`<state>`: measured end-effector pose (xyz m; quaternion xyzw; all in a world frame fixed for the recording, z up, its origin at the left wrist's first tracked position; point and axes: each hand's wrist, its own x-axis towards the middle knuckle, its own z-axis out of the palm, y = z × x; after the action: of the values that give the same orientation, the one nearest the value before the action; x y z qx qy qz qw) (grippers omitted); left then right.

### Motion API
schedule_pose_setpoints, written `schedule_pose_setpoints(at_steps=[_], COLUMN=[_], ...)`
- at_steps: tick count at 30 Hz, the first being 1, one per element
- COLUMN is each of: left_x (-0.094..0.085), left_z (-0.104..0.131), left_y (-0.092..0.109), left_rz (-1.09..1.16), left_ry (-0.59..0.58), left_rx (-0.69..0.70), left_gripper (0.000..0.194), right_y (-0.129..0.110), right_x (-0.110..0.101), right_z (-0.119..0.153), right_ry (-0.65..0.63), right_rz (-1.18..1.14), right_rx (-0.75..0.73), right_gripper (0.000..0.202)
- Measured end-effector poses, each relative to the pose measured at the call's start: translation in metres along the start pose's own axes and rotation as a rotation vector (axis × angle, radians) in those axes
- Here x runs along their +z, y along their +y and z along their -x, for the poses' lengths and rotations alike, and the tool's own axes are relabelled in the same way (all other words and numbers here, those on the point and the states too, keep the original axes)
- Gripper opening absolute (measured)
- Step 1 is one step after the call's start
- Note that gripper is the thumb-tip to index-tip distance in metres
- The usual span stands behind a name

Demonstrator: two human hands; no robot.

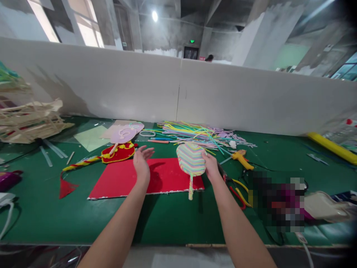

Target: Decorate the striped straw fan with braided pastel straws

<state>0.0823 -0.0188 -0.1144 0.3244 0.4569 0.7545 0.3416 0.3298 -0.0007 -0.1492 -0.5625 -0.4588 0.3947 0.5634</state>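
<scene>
A pastel-striped hand fan (191, 159), with a short twisted handle pointing down, is held up by its right edge in my right hand (211, 166). My left hand (142, 160) hovers over the left part of a red board (119, 182), fingers apart and nothing in it. Left of that hand lies a red and yellow fan (118, 152) with a braided handle and a red tassel (67, 188). Behind it rest lilac fan-shaped pieces (124, 133). Beyond the striped fan spreads a loose pile of pastel pipe cleaners (189, 132).
Right of my right hand lie a yellow glue gun (242, 160) and pliers with yellow and red handles (241, 191). A wooden stick model (30, 119) stands far left on the green table (64, 223). A white partition (134, 85) closes off the back.
</scene>
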Motion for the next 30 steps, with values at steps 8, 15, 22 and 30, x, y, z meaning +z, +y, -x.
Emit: schedule_pose_setpoints(at_steps=[8, 15, 22, 30], left_x=[-0.001, -0.055, -0.121, -0.127], left_z=[-0.003, 0.013, 0.059, 0.037], left_y=[-0.003, 0.041, 0.043, 0.029], left_rz=[-0.115, -0.744, -1.663, -1.804], left_ry=[0.095, -0.069, -0.049, -0.310], left_rx=[0.068, 0.154, 0.022, 0.048], left_gripper=[0.036, 0.030, 0.060, 0.056], right_y=[-0.010, -0.010, -0.007, -0.008], right_x=[0.000, -0.001, 0.004, 0.002], right_z=[0.014, 0.012, 0.013, 0.017], right_ry=[-0.046, 0.028, -0.056, -0.027], right_rz=[0.485, 0.776, 0.783, 0.896], right_rx=[-0.086, -0.178, -0.202, -0.182], right_gripper=[0.037, 0.036, 0.031, 0.024])
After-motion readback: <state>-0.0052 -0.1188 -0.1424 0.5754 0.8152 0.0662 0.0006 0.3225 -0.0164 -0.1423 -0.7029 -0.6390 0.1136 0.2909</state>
